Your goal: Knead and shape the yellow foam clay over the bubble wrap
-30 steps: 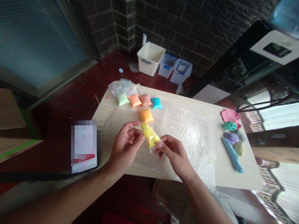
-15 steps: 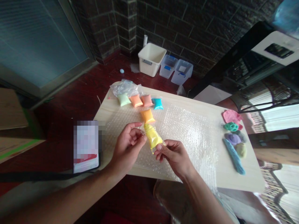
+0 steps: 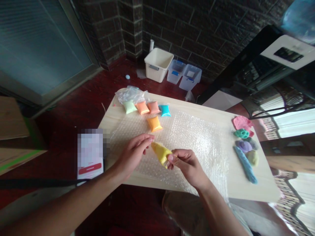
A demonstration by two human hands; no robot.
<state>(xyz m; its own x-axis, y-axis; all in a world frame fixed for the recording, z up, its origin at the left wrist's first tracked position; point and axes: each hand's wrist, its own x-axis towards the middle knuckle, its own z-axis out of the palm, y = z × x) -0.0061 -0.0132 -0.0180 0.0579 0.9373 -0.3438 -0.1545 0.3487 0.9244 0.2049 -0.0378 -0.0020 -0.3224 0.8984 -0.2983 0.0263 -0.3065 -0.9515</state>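
The right hand (image 3: 189, 167) pinches the yellow packet (image 3: 160, 152), apparently for opening; left hand (image 3: 134, 153), grip unclear from here; next wants a firm tug.

Indoor room, home or small office; cannot tell which. Dark brick-patterned wall (image 3: 182, 29) far side, reddish floor (image 3: 108, 85). Plastic bins (image 3: 157, 72) by wall. Apparent water dispenser (image 3: 283, 49) far right; curtains (image 3: 286, 114) right; cardboard boxes (image 3: 10, 118) left.
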